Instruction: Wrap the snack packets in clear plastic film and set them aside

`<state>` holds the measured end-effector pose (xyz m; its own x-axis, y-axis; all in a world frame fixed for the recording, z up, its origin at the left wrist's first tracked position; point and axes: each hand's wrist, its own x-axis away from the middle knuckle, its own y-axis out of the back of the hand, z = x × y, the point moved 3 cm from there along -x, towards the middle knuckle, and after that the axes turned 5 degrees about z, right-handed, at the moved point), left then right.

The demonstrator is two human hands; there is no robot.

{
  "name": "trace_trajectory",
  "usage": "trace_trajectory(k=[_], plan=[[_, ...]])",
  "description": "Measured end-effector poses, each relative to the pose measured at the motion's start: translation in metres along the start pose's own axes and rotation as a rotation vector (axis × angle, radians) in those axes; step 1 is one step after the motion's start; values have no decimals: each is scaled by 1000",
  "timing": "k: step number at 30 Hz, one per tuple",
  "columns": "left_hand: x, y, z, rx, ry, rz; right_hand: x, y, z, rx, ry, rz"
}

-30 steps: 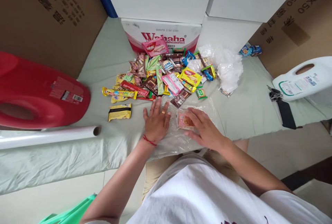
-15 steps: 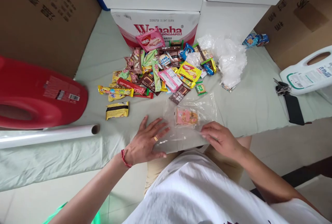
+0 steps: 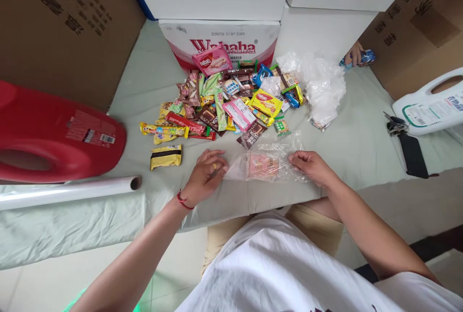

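Observation:
A pink-and-tan snack packet [image 3: 263,165] lies near the table's front edge, under a layer of clear plastic film [image 3: 239,169] that now covers it. On the left, my left hand [image 3: 207,177] has its fingers curled, thumb and fingertips closed on the film's left end. Across from it, my right hand [image 3: 314,167] pinches the film at its right side. Just beyond the film rests a brown cocoa packet [image 3: 252,134], part of a heap of mixed wrapped snacks [image 3: 210,121]. A yellow packet [image 3: 165,156] lies apart, left of my left hand.
Crumpled clear plastic [image 3: 323,88] sits right of the heap. A white Wahaha carton [image 3: 267,32] stands behind. Another person's hand [image 3: 354,55] touches a blue packet [image 3: 368,57]. Around are a red jug [image 3: 90,150], film roll [image 3: 72,190], white jug [image 3: 415,112], keys [image 3: 396,126] and phone [image 3: 414,157].
The film's near edge has been folded over the packet, away from me. My left hand went from spread to curled; my right moved outward. Another person's hand has appeared at the blue packet.

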<state>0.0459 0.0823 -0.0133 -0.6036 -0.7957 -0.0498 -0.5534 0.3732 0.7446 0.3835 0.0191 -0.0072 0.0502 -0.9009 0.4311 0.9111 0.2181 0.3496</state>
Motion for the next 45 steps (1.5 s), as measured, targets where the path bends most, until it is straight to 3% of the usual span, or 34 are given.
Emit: trace_trajectory(k=[4,6,8,10,12,16,20,23,26,29,33,39,43,45], plan=[[-8,-13,4,-68,158,-109,5,12,5,581,38,-192],[-10,-18,4,-97,195,-160,3,17,24,776,172,-291],[-9,-20,1,-101,216,-200,-6,16,47,834,331,-331],[-8,-21,-3,-52,238,-218,-26,8,67,831,435,-263],[-7,-23,-8,61,245,-215,-51,-5,80,810,453,-140],[-16,-28,-20,232,292,-180,-94,-32,91,751,384,45],[-29,-30,-22,273,431,-127,-107,-41,94,506,321,182],[-35,-27,-20,278,486,-108,-94,-33,98,323,398,160],[-37,-23,-19,224,520,-106,-63,-28,98,340,530,98],[-41,-19,-19,148,544,-109,-23,-42,90,524,636,171],[-47,-13,-15,153,531,-122,10,-77,67,943,544,329],[-43,-12,-19,773,658,-170,12,-96,67,1112,493,327],[-35,-20,-34,716,643,-88,11,-92,72,1094,493,340],[-34,-22,-41,627,587,-114,12,-91,69,1078,531,333]])
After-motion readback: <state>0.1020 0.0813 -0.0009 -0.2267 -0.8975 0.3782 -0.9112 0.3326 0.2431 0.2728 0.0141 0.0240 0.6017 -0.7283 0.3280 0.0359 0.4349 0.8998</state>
